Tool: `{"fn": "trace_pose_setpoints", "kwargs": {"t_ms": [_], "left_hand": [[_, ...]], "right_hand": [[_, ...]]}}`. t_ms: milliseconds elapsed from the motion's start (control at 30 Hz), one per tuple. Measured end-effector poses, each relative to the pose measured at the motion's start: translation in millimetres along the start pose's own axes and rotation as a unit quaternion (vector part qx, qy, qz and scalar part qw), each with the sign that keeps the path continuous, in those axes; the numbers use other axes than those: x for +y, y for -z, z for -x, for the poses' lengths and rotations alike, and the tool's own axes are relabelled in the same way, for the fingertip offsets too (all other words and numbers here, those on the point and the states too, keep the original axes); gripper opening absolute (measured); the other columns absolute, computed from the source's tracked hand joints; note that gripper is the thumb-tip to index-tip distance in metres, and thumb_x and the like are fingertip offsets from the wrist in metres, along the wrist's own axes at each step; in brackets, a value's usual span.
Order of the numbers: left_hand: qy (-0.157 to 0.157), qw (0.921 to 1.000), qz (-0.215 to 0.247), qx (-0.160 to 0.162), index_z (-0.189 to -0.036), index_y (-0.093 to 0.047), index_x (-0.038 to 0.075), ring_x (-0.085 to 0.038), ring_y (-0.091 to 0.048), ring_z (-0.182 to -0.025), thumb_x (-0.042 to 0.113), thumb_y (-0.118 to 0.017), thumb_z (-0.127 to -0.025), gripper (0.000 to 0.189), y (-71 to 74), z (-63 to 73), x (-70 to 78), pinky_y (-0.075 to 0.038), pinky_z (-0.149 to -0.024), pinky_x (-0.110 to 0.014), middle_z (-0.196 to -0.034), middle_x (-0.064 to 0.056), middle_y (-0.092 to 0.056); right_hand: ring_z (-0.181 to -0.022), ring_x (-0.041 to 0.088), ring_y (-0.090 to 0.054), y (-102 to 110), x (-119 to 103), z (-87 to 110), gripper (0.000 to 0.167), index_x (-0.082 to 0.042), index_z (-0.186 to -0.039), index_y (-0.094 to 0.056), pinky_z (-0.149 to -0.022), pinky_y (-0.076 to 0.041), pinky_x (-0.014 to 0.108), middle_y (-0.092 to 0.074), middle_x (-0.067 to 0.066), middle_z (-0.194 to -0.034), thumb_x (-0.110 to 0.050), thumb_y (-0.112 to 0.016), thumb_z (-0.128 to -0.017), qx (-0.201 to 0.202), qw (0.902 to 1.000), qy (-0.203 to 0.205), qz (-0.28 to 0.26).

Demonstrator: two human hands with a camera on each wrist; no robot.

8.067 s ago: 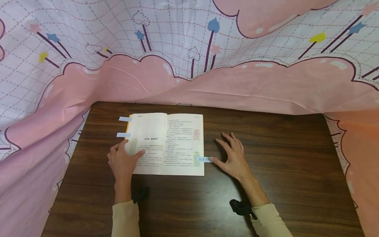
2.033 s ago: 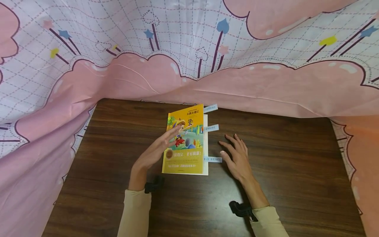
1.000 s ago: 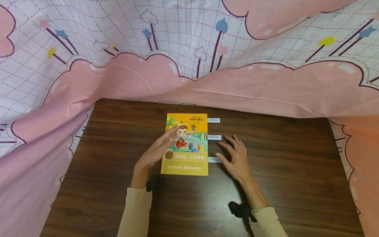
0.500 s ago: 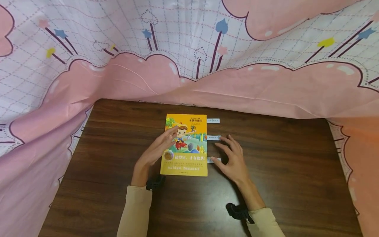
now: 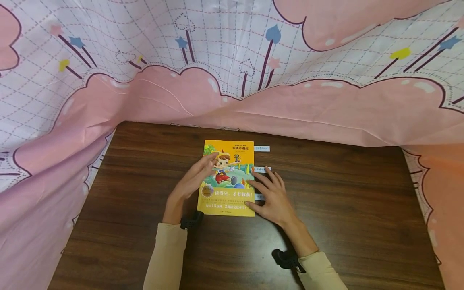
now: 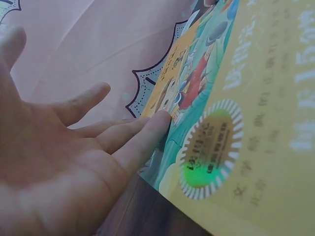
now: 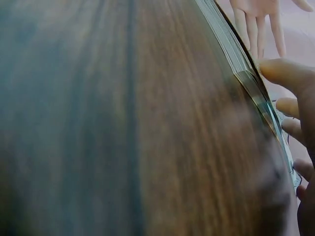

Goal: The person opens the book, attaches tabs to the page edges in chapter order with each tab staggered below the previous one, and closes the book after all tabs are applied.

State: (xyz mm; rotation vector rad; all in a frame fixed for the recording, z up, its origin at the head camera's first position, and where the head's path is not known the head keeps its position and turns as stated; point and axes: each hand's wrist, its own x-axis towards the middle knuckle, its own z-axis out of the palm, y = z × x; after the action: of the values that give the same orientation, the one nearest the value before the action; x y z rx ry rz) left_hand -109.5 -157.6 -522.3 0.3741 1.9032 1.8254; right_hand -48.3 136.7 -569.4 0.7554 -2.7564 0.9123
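Note:
A closed yellow picture-covered book [image 5: 229,181] lies on the dark wooden table [image 5: 224,253]. Paper tabs stick out of its right side: the upper one [image 5: 262,148] is fully visible, while my right hand partly covers the middle one [image 5: 261,169] and the lower one [image 5: 259,197]. My left hand [image 5: 191,180] is at the book's left side, with straight fingers at the cover edge and overlapping the cover picture. My right hand [image 5: 272,198] reaches over the right edge with spread fingers. In the right wrist view, its thumb [image 7: 285,73] is right at the cover's edge, above the page block [image 7: 224,39].
A pink and white patterned cloth [image 5: 232,108] hangs behind the table and along both sides. A black wrist camera mount [image 5: 192,220] sits on the left wrist and another black mount [image 5: 286,259] on the right wrist.
Earlier the book lay open with a hand at each side; its cover then came over to the right and shut. My right hand has since moved left onto the cover's edge.

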Motion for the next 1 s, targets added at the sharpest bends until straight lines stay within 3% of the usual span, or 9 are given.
{"fn": "trace_pose_setpoints", "kwargs": {"t_ms": [300, 533, 667, 867, 1000], "left_hand": [[0.007, 0.9996, -0.011, 0.023, -0.157, -0.022, 0.004, -0.039, -0.028, -0.145, 0.030, -0.037, -0.109, 0.057, 4.4, -6.7, 1.0, -0.034, -0.111, -0.057, -0.162, -0.018, -0.021], [0.023, 0.9965, -0.058, 0.056, -0.157, -0.025, 0.009, -0.039, -0.041, -0.138, 0.031, -0.041, -0.108, 0.056, 2.8, -10.1, 0.1, -0.038, -0.108, -0.056, -0.162, -0.013, -0.024], [0.012, 0.9891, -0.117, 0.088, -0.156, -0.030, 0.012, -0.034, -0.031, -0.145, 0.038, -0.048, -0.105, 0.059, 1.3, -10.8, -3.5, -0.030, -0.113, -0.058, -0.162, -0.009, -0.025], [-0.014, 0.9726, -0.195, 0.125, -0.150, -0.043, 0.011, -0.031, -0.042, -0.138, 0.036, -0.058, -0.101, 0.057, 1.2, -13.3, -8.9, -0.041, -0.106, -0.054, -0.158, -0.008, -0.034], [-0.021, 0.9585, -0.250, 0.135, -0.148, -0.047, 0.010, -0.028, -0.031, -0.146, 0.033, -0.062, -0.099, 0.056, 2.0, -15.5, -8.5, -0.029, -0.114, -0.055, -0.157, -0.007, -0.036]], "right_hand": [[-0.147, 0.041, -0.022, -1.9, -0.6, -1.2, 0.071, -0.013, -0.133, -0.064, -0.118, -0.014, 0.057, -0.048, 0.007, -0.150, -0.055, -0.079, -0.077, -0.009, 0.9996, 0.017, 0.021], [-0.147, 0.042, -0.021, -1.9, 0.8, -3.5, 0.073, -0.015, -0.133, -0.064, -0.118, -0.013, 0.058, -0.048, 0.007, -0.149, -0.058, -0.079, -0.075, -0.010, 0.9993, 0.016, 0.032], [-0.147, 0.043, -0.021, -1.4, 0.5, -4.9, 0.074, -0.015, -0.132, -0.064, -0.118, -0.013, 0.059, -0.048, 0.008, -0.150, -0.057, -0.080, -0.074, -0.014, 0.9993, 0.012, 0.032], [-0.147, 0.045, -0.021, 0.2, 1.0, -9.9, 0.073, -0.013, -0.132, -0.065, -0.116, -0.013, 0.063, -0.047, 0.008, -0.150, -0.055, -0.082, -0.074, -0.012, 0.9995, 0.010, 0.029], [-0.146, 0.046, -0.021, 1.3, 2.7, -12.9, 0.074, -0.013, -0.132, -0.065, -0.115, -0.013, 0.064, -0.048, 0.009, -0.149, -0.055, -0.082, -0.073, -0.013, 0.9994, 0.008, 0.031]]}}
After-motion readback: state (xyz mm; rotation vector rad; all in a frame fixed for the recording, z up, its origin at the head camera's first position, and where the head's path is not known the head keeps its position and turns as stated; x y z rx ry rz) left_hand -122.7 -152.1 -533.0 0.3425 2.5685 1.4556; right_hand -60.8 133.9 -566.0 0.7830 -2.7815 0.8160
